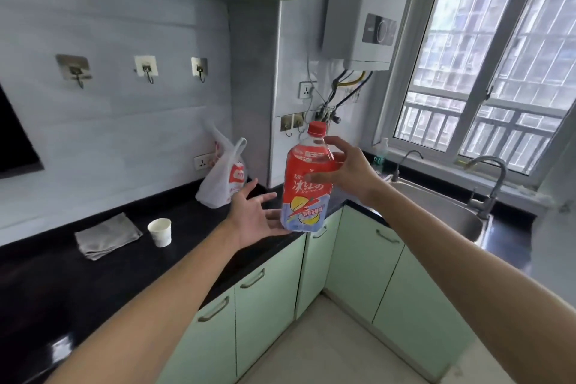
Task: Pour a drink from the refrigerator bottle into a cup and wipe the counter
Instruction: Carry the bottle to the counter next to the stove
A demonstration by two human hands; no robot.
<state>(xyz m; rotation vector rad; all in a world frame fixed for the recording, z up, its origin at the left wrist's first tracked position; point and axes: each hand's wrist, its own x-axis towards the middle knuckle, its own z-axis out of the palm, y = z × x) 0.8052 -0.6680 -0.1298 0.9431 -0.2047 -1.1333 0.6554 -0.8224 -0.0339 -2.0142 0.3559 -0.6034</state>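
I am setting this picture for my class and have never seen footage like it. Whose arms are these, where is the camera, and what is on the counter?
The camera sits on a person's head, looking forward and down, so the arms are the wearer's own. The right hand grips a red iced tea bottle, cap on. The left hand is open beside its base. On the black counter lie a grey cloth, a white paper cup and a plastic bag.
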